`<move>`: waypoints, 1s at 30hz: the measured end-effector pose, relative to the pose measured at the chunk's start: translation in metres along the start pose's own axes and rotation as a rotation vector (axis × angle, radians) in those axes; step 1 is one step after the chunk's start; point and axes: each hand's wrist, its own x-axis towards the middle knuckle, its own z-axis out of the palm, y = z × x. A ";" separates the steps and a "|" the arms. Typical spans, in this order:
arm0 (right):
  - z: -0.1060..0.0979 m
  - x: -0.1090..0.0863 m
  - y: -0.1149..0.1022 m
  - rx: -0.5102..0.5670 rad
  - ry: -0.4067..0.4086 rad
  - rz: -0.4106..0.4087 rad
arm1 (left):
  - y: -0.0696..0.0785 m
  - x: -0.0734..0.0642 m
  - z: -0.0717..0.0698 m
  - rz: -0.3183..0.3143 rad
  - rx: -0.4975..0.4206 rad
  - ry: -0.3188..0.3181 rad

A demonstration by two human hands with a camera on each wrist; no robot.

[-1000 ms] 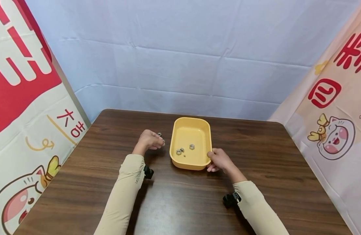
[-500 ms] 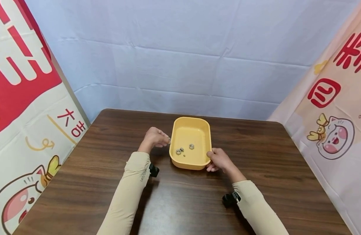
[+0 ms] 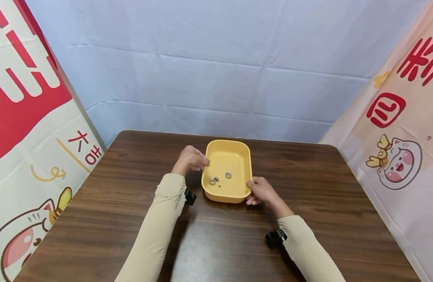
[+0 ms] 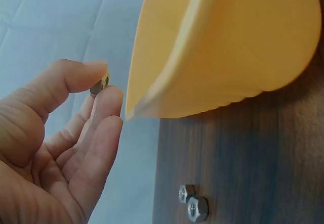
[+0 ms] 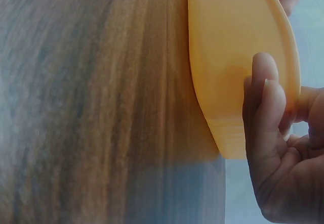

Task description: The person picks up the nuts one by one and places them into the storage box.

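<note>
My left hand (image 3: pixel 192 158) pinches a small metal hex nut (image 4: pixel 99 85) between thumb and index finger, right at the left rim of a yellow plastic tray (image 3: pixel 235 189). My right hand (image 3: pixel 261 190) grips the tray's right wall near its front corner, thumb over the rim and fingers against the outside (image 5: pixel 266 97). Inside the tray lie a nut (image 3: pixel 228 175) near the middle, another nut (image 3: pixel 212 181) at the front left with a smaller nut (image 3: pixel 216 179) beside it, and a tiny piece (image 3: pixel 219 186).
Two more nuts (image 4: pixel 197 209) rest close together on the table outside the tray, seen in the left wrist view. Brown wood-grain table (image 3: pixel 216 243) surrounds the tray. A pale cloth (image 3: pixel 202 78) hangs behind, and printed cloths (image 3: pixel 392 168) hang at the sides.
My left hand has moved right and slightly away from me, from the table left of the tray to its rim, bringing the nut along. The right hand keeps its grip on the tray.
</note>
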 end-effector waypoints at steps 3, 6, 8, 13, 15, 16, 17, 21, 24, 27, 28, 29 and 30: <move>0.000 -0.001 -0.001 0.000 -0.003 0.001 | 0.004 0.004 0.001 -0.008 0.015 -0.001; 0.000 -0.001 -0.001 -0.001 0.007 0.008 | 0.007 0.009 0.003 -0.016 0.046 -0.005; 0.000 -0.001 0.000 -0.006 0.014 0.012 | 0.009 0.013 0.004 -0.024 0.058 -0.006; 0.000 -0.001 0.001 -0.006 0.005 0.008 | 0.013 0.023 0.005 -0.055 0.085 0.007; 0.000 -0.001 0.000 -0.002 0.004 0.005 | 0.014 0.025 0.006 -0.056 0.112 0.009; 0.000 -0.001 0.000 -0.002 0.004 0.005 | 0.015 0.026 0.006 -0.054 0.126 0.008; 0.000 -0.001 0.000 -0.002 0.005 0.006 | 0.015 0.027 0.007 -0.051 0.135 0.005; 0.000 0.000 0.000 -0.006 0.008 0.005 | 0.018 0.027 0.011 -0.045 0.146 -0.005; 0.001 0.000 0.000 -0.008 0.010 0.005 | 0.022 0.026 0.013 -0.042 0.186 -0.011; 0.001 0.000 0.000 -0.010 0.012 0.007 | 0.027 0.024 0.017 -0.033 0.258 -0.013; 0.001 0.000 0.000 -0.010 0.010 0.008 | 0.028 0.024 0.018 -0.028 0.278 -0.017; 0.001 0.000 0.000 -0.010 0.009 0.009 | 0.030 0.023 0.020 -0.022 0.294 -0.024; 0.001 0.000 0.000 -0.011 0.007 0.008 | 0.031 0.023 0.021 -0.019 0.304 -0.032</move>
